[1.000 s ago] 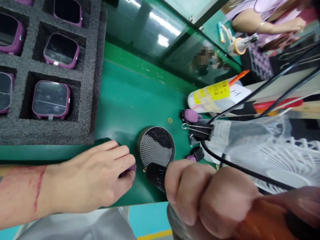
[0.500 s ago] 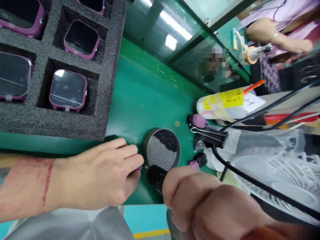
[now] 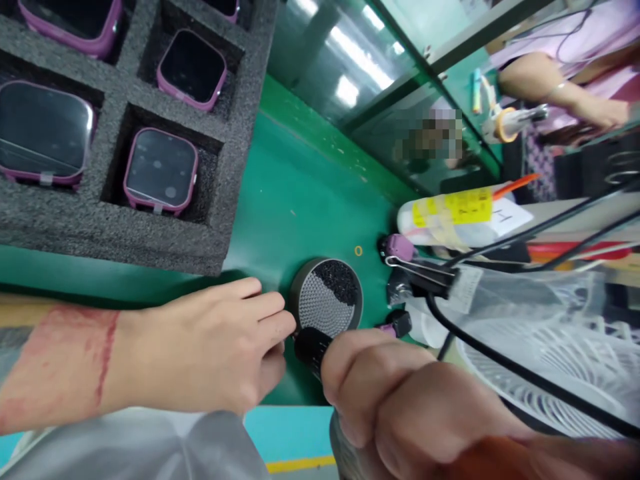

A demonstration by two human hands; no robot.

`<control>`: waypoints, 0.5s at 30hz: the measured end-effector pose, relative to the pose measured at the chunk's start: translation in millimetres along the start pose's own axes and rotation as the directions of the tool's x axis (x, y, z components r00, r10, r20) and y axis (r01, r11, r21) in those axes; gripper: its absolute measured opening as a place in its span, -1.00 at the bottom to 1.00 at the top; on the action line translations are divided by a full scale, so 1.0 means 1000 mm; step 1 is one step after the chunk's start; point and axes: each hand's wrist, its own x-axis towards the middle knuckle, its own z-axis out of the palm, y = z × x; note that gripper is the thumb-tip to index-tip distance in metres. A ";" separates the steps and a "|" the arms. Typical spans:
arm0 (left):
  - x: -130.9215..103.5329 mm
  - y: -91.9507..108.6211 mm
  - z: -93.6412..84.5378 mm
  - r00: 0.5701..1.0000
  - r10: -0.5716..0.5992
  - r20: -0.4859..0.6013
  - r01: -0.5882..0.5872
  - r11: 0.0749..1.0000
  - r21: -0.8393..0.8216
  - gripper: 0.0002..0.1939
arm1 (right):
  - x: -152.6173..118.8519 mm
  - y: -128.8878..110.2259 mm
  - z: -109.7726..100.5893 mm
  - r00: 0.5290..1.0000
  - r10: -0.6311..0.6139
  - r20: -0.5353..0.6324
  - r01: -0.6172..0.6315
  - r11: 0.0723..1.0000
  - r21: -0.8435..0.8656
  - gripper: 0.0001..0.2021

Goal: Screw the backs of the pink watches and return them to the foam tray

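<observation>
My right hand (image 3: pixel 395 393) wraps around a black electric screwdriver (image 3: pixel 311 350), its front end pointing at my left fingertips. My left hand (image 3: pixel 225 343) is closed in a pinch at the near edge of the green bench. Its fingers hide nearly all of what looks like a purple watch case. The screwdriver tip meets the fingertips, so its exact contact point is hidden. Just beyond both hands stands a round screw dish (image 3: pixel 327 297) with a dimpled grey floor and small black screws heaped at its far right side.
A dark foam tray (image 3: pixel 210 247) holds several purple smartwatches (image 3: pixel 161 170) at left. To the right lie a yellow-labelled bottle (image 3: pixel 450 210), a binder clip (image 3: pixel 435 277), a cable, a white basket (image 3: pixel 545 367) and small watches (image 3: pixel 399 248). Another person's arm (image 3: pixel 565 93) shows behind the glass.
The view has shifted slightly, so the tray sits farther right. The purple edge seen between my left fingers is now covered, and the screwdriver tip is closer to them.
</observation>
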 end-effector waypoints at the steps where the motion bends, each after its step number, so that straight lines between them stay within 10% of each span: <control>1: 0.000 -0.001 -0.002 1.000 0.017 0.021 -0.017 1.000 0.020 -0.81 | 0.005 0.000 0.002 0.999 -0.031 -0.019 0.031 1.000 -0.004 -0.54; 7: -0.001 -0.001 -0.005 0.980 0.113 0.167 -0.119 0.993 0.022 -0.96 | 0.041 0.004 0.020 0.974 -0.215 -0.067 0.215 0.977 -0.009 -0.58; 15: -0.003 0.001 -0.009 0.993 0.088 0.075 -0.093 0.994 0.059 -0.79 | 0.054 0.011 0.030 0.928 -0.350 -0.130 0.366 0.922 0.129 -0.80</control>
